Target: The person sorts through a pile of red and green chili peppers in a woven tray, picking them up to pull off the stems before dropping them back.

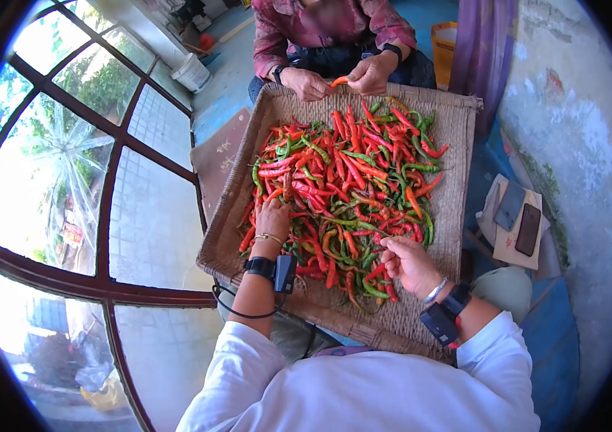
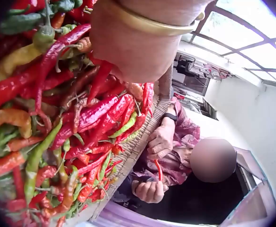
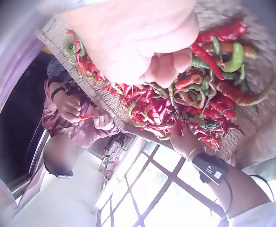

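Red, green and orange chili peppers (image 1: pixel 349 173) lie heaped in a woven tray (image 1: pixel 446 216). The left hand (image 1: pixel 272 222) rests palm down on peppers at the tray's left side, fingers pointing away. In the left wrist view that hand (image 2: pixel 133 47) hangs over the heap, its fingertips out of sight. Above the heap's near right part is the right hand (image 1: pixel 410 266), thumb and fingers curled in. The right wrist view shows this hand's (image 3: pixel 142 42) bent fingers close to red peppers (image 3: pixel 208 61); no pepper is plainly seen inside them.
Opposite sits a person in a patterned pink shirt (image 1: pixel 277 36), holding an orange-red pepper (image 1: pixel 338 82) between both hands. Two phones (image 1: pixel 528 229) lie on papers to the right of the tray. Framed windows (image 1: pixel 111 144) stand at the left, a rough wall (image 1: pixel 579 129) at the right.
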`<state>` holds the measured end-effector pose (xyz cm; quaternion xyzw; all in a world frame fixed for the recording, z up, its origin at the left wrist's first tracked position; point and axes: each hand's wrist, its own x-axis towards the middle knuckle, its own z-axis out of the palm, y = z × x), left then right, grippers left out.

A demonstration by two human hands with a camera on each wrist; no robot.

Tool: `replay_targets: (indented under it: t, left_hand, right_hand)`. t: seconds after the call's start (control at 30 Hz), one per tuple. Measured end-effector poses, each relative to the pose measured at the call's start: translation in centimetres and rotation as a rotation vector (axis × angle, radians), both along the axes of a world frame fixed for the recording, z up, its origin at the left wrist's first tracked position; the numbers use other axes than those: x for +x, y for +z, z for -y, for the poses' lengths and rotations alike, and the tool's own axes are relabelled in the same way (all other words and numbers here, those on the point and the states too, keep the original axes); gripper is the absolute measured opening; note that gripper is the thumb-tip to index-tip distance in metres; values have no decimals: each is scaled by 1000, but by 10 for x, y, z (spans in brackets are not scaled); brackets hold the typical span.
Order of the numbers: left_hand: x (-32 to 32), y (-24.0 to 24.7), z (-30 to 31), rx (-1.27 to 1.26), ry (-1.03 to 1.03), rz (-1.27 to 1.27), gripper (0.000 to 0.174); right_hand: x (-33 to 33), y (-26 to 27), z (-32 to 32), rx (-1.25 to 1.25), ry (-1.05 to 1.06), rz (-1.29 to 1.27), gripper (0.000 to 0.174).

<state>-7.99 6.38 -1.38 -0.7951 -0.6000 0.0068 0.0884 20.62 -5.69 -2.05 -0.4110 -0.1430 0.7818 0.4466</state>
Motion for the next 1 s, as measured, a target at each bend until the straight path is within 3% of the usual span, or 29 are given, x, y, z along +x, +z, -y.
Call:
replay_targets:
  t: [0.1, 0.33, 0.43, 0.5, 0.57, 0.7, 0.77, 1.0]
  left_hand:
    - [-1, 4, 3, -48, -26, 9, 11]
    - [0, 8, 24, -109, 10, 43, 17]
    - [3, 10, 29, -171, 125, 123, 14]
    - [6, 14, 38, -259, -26, 204, 23]
    - [20, 17, 53, -176, -122, 264, 25]
    - [71, 45, 80, -97, -308, 104, 23]
    - [91, 43, 92, -194, -399, 95, 23]
    - [120, 29, 111, -412, -281, 475, 27]
  right_hand:
    - [0, 0, 0, 2, 15, 26, 16]
    - [-4, 6, -2, 0, 81, 30, 14]
    - [-4, 0, -1, 19, 97, 41, 13]
    - [-4, -1, 0, 4, 103, 36, 13]
    - [-5, -2, 0, 2, 132, 52, 14]
    - [-12, 3, 2, 96, 244, 133, 16]
    - [-19, 5, 5, 153, 233, 164, 18]
    - [-15, 3, 7, 76, 141, 182, 15]
